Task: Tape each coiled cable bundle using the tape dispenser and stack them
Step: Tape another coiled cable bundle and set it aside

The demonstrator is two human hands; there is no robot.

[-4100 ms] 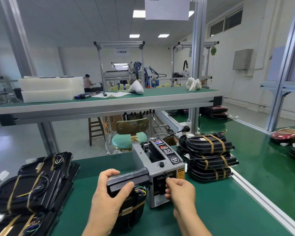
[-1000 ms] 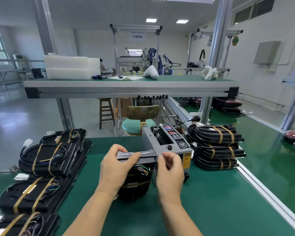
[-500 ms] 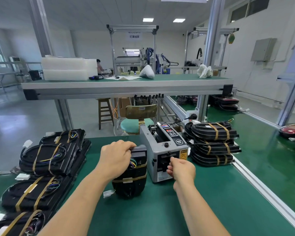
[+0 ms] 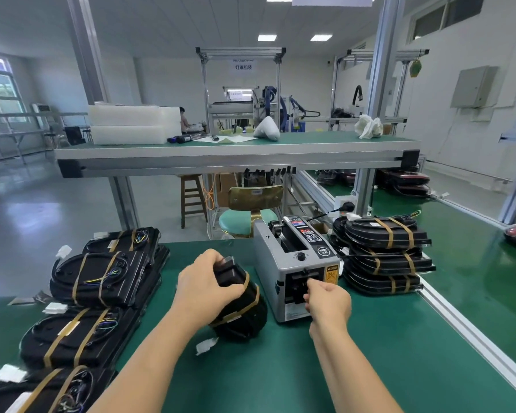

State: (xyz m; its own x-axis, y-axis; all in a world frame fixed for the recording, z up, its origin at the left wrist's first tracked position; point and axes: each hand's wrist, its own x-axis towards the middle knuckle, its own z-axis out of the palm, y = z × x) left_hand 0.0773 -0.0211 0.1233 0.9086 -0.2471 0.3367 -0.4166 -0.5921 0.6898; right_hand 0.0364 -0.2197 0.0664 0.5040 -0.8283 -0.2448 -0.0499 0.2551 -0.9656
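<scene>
My left hand (image 4: 204, 289) grips the top of a black coiled cable bundle (image 4: 245, 314) that stands on edge on the green table, just left of the grey tape dispenser (image 4: 292, 263). One brown tape band crosses the bundle. My right hand (image 4: 328, 299) is at the dispenser's front outlet, fingers curled and pinching there; the tape strip itself is too small to make out. A stack of taped bundles (image 4: 385, 257) sits right of the dispenser. Several bundles (image 4: 99, 278) with brown bands lie at the left.
The green table (image 4: 310, 368) has an aluminium rail edge (image 4: 474, 341) on the right. An upper shelf (image 4: 236, 156) with white foam blocks spans the bench. A stool and a chair stand behind the table. A white label tag (image 4: 206, 345) lies by the bundle.
The bundle has been set down on the table beside the dispenser, and my right hand has gone from the bundle's top to the dispenser outlet, where it stays.
</scene>
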